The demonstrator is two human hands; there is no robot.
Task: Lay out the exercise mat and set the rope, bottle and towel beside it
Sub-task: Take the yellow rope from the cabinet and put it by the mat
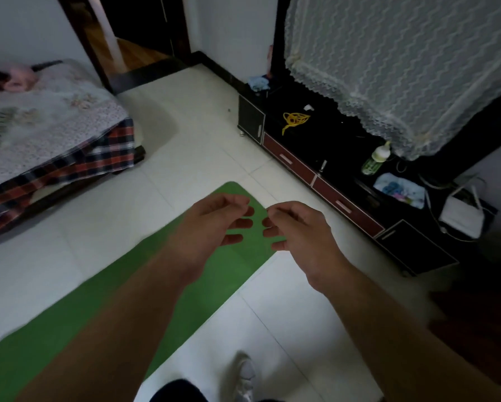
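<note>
Over mat [55, 329], left hand [211, 224], right hand [301, 233] slack

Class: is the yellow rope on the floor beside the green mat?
No: the coiled yellow rope lies on the low black cabinet, away from the green exercise mat.

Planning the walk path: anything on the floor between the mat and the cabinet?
No: head view shows bare white tile between mat and cabinet.

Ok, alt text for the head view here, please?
The left hand and right hand hover empty over the far end of a green mat lying flat on the tiled floor. A yellow rope, green bottle and blue patterned cloth sit on a dark low cabinet to the right.
</note>
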